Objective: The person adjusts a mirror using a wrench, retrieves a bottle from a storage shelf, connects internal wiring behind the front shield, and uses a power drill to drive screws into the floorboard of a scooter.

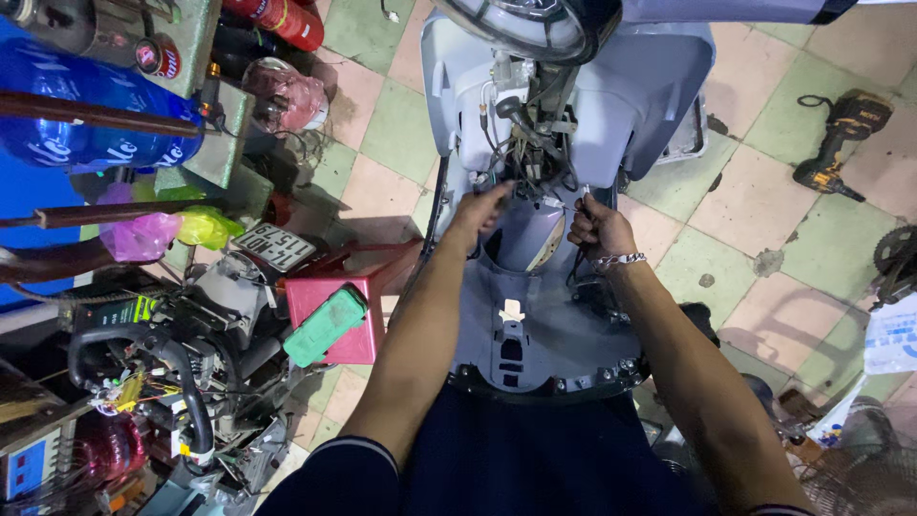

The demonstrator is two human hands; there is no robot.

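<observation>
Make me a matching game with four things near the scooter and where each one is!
Things:
1. yellow and black cordless drill
2. green rectangular box
3. big blue plastic water bottle
4. silver chain bracelet

Places:
A. on the red plastic stool
B. lying on the tiled floor at the upper right
C. around the wrist of the right hand
D. at the upper left, lying on its side

Pairs: 1-B, 2-A, 3-D, 4-C
</observation>
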